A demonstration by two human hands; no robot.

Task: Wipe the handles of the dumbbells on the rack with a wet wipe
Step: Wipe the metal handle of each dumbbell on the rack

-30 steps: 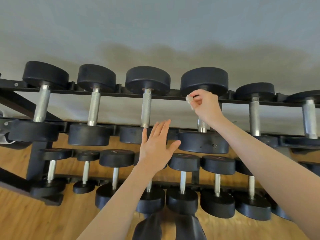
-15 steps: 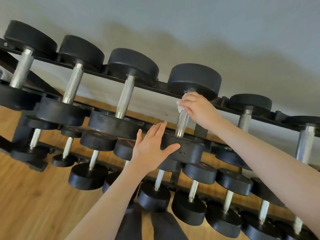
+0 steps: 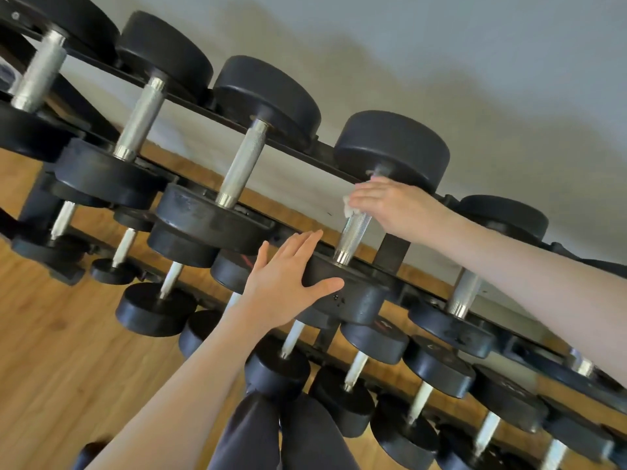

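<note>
A black two-tier rack (image 3: pixel 393 247) holds rows of black dumbbells with knurled silver handles. My right hand (image 3: pixel 390 206) wraps a white wet wipe (image 3: pixel 349 206) round the upper part of the handle (image 3: pixel 351 237) of one top-row dumbbell, just below its far head (image 3: pixel 393 147). The wipe shows only as a small white edge under my fingers. My left hand (image 3: pixel 288 276) lies flat with straight fingers on the near head (image 3: pixel 353 293) of that same dumbbell, thumb along its rim.
More top-row dumbbells (image 3: pixel 241 164) stand to the left and one (image 3: pixel 464 293) to the right. Smaller dumbbells (image 3: pixel 156 310) fill the lower tier. Wooden floor (image 3: pixel 68 368) lies below, a grey wall (image 3: pixel 475 62) behind, and my dark-clad legs (image 3: pixel 281 432) at the bottom.
The view has tilted and moved closer to the rack. My right hand has gone from pinching the wipe by the far head to wrapping it round the handle. My left hand has settled on the near head.
</note>
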